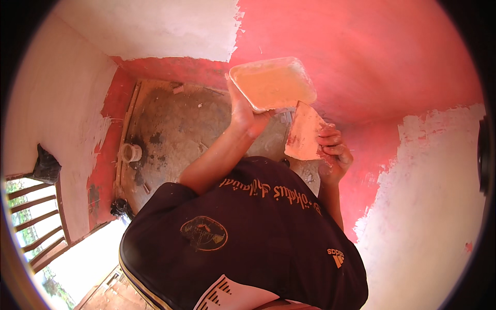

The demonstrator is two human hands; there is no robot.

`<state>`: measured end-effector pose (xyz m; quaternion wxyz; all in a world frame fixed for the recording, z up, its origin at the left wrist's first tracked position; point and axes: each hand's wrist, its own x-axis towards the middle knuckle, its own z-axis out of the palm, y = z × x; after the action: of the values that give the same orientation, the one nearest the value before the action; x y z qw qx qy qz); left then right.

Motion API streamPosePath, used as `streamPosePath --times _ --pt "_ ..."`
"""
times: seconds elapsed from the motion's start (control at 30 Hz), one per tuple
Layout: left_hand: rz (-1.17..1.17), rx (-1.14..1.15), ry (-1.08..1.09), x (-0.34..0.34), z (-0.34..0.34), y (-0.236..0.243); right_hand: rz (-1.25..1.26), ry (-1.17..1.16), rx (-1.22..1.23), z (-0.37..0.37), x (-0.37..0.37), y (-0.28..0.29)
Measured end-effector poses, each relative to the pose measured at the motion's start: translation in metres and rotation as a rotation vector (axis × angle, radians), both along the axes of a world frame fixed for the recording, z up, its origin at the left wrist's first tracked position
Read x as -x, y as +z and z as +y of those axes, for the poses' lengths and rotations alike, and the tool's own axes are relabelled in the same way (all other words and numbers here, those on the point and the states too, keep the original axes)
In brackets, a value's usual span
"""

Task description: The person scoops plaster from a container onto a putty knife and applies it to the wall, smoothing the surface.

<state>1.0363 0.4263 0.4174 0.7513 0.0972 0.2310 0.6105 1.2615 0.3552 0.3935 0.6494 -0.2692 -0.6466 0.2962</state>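
Note:
My left hand (243, 111) is closed on a pale rectangular tray or board (271, 82), coated or filled with something peach-coloured, held up before the red wall. My right hand (336, 152) grips a wide, flat scraper (305, 132) smeared with peach and reddish material, its narrower end up against the lower right corner of the tray. My fingers curl over the scraper's right side; those of my left hand are partly hidden beneath the tray.
Patchy red and white walls (361, 57) surround a stained concrete floor (170, 119). A white bucket (132, 153) stands by the left skirting. A barred opening (36, 217) with a dark bag (45, 166) above it is at lower left, beside a bright doorway.

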Motion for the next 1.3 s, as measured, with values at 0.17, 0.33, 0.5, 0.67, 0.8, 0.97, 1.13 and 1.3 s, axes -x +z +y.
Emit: streamPosePath --times 0.17,0.33,0.5,0.67,0.8,0.97,1.13,1.3 --pt "0.051 0.013 0.012 -0.001 -0.002 0.004 -0.028 -0.012 -0.036 0.000 -0.001 0.003" --pt "0.046 0.045 0.069 0.014 0.005 -0.002 -0.042 -0.070 -0.010 -0.005 -0.008 0.003" --pt "0.010 -0.002 0.069 0.013 0.005 -0.001 0.040 -0.116 -0.064 0.021 -0.005 0.015" --pt "-0.024 -0.019 0.055 0.010 0.007 -0.006 -0.050 -0.074 -0.129 0.036 0.005 0.019" --pt "-0.061 -0.090 0.132 0.013 0.012 -0.018 -0.148 -0.060 -0.097 0.027 -0.012 0.010" --pt "-0.141 -0.157 0.147 0.025 0.011 -0.026 -0.042 -0.205 0.074 0.016 -0.050 0.005" --pt "-0.186 -0.127 0.085 0.029 0.008 -0.038 -0.234 -0.288 -0.087 0.030 -0.062 0.028" --pt "-0.113 -0.174 -0.058 0.023 0.006 -0.054 -0.441 -0.199 -0.075 0.040 -0.034 0.069"
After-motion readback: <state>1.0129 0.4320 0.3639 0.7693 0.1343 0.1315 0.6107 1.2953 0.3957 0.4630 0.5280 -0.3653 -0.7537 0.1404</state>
